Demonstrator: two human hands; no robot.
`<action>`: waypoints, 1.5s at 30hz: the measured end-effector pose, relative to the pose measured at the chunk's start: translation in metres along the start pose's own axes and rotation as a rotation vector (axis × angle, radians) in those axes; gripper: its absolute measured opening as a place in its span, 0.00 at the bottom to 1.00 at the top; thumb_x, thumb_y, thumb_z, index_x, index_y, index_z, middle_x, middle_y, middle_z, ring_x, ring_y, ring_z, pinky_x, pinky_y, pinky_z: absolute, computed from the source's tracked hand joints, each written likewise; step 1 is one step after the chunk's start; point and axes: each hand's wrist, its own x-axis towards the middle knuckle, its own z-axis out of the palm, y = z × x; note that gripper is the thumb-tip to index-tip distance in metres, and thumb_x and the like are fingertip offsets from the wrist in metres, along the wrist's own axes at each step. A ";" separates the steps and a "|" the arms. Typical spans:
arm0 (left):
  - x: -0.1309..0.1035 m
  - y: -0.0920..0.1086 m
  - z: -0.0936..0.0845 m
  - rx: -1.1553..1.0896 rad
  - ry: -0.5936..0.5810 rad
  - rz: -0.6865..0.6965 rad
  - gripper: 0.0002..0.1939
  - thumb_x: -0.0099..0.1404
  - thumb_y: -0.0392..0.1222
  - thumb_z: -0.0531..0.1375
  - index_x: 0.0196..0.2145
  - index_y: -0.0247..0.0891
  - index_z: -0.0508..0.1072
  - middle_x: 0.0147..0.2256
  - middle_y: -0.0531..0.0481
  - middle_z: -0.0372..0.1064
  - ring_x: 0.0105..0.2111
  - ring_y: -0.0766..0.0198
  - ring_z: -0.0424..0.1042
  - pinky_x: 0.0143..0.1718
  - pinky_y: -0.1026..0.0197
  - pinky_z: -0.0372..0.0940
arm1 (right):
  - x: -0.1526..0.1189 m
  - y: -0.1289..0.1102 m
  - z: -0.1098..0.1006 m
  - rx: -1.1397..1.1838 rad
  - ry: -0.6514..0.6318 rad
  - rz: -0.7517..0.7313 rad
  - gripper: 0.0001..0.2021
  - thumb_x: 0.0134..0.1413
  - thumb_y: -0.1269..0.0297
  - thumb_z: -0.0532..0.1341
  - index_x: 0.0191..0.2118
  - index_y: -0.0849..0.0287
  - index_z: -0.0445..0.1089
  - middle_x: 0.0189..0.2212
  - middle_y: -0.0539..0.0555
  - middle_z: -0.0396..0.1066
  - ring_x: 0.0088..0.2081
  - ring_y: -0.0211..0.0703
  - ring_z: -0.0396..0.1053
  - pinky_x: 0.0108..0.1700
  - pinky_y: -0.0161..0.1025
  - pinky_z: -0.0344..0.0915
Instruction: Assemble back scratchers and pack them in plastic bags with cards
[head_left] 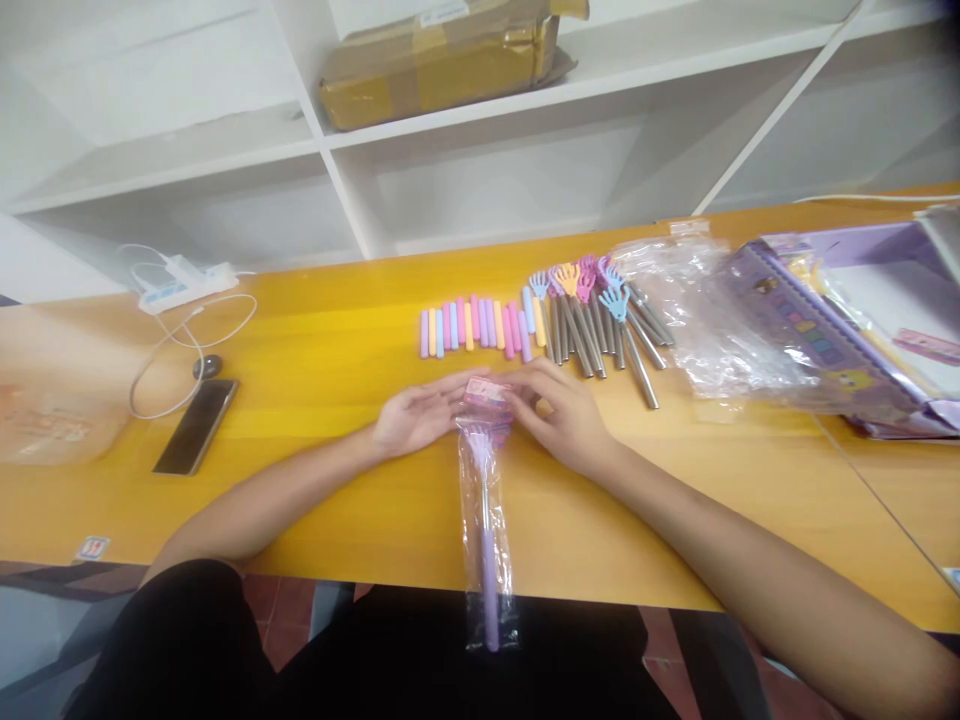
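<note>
Hands met at frame centre: left hand (416,415) and right hand (566,415) each had a pinching grip on the bagged back scratcher (486,480), lying on the yellow worktop (337,520), handle toward bottom edge.

No text, brand or number can be read anywhere: the pink header card (487,392) on the bagged item, the small sticker (91,547) at the near left tabletop edge and the purple box (810,335) show only blurred print.
</note>
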 end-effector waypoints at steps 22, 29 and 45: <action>0.000 0.008 0.005 0.012 -0.057 -0.021 0.28 0.73 0.50 0.52 0.66 0.44 0.72 0.73 0.46 0.57 0.74 0.42 0.54 0.72 0.36 0.53 | -0.001 -0.005 -0.007 0.058 -0.230 -0.010 0.17 0.73 0.63 0.55 0.62 0.48 0.72 0.42 0.56 0.67 0.45 0.47 0.69 0.50 0.49 0.72; 0.000 0.008 0.007 0.022 -0.060 -0.015 0.27 0.74 0.50 0.52 0.65 0.43 0.73 0.73 0.47 0.58 0.73 0.44 0.55 0.72 0.38 0.56 | -0.002 -0.006 -0.008 -0.005 -0.292 0.001 0.18 0.72 0.64 0.55 0.63 0.49 0.69 0.43 0.57 0.66 0.43 0.47 0.68 0.47 0.49 0.72; 0.001 0.009 0.011 0.030 -0.102 -0.050 0.30 0.72 0.53 0.56 0.68 0.45 0.70 0.74 0.45 0.54 0.74 0.40 0.53 0.70 0.36 0.56 | -0.003 -0.007 0.005 0.130 0.031 0.275 0.19 0.67 0.55 0.64 0.58 0.53 0.65 0.43 0.54 0.71 0.27 0.37 0.69 0.29 0.39 0.69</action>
